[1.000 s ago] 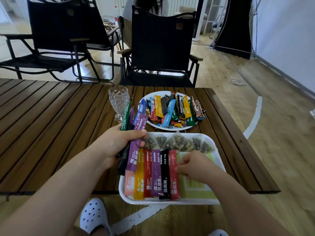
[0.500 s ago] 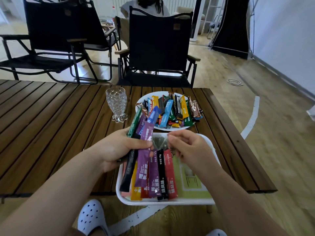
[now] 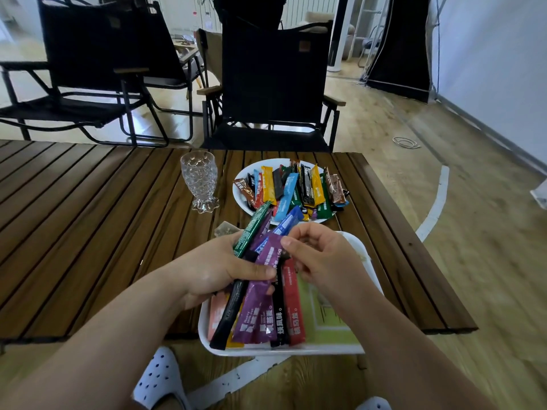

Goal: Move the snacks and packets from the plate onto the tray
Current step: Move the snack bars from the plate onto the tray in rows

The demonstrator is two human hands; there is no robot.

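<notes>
Bare forearms (image 3: 124,329) — white clogs (image 3: 161,380) on the feet (round holes in the left one)

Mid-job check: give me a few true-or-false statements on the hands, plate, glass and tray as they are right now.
1. The left hand grips a bundle of stick packets. True.
2. The plate is empty. False: many packets lie on it.
3. A row of packets lies on the tray. True.
4. The glass stands on the tray. False: it stands on the table, left of the plate.
5. The right hand pinches the bundle's purple packet. True.
</notes>
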